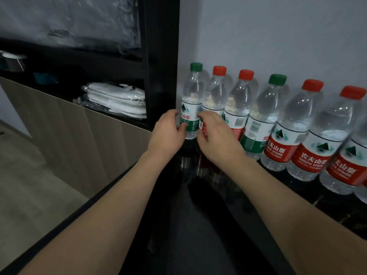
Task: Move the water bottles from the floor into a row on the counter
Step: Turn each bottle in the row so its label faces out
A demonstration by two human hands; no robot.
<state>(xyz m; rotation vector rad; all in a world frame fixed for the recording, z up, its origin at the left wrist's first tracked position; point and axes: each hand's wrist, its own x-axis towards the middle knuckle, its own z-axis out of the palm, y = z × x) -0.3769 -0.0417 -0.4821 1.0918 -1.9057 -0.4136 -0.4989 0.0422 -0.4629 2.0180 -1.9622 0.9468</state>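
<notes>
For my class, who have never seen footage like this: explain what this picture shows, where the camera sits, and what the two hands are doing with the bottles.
There is one picture, taken by a camera worn on a person's head, looking down at their bare arms. No machine is involved. A row of water bottles with red and green caps stands on a dark counter against the wall. The left hand grips the green-capped end bottle beside a dark shelf unit. The right hand curls round the red-capped bottle next to it. Folded white items lie on the shelf.
</notes>
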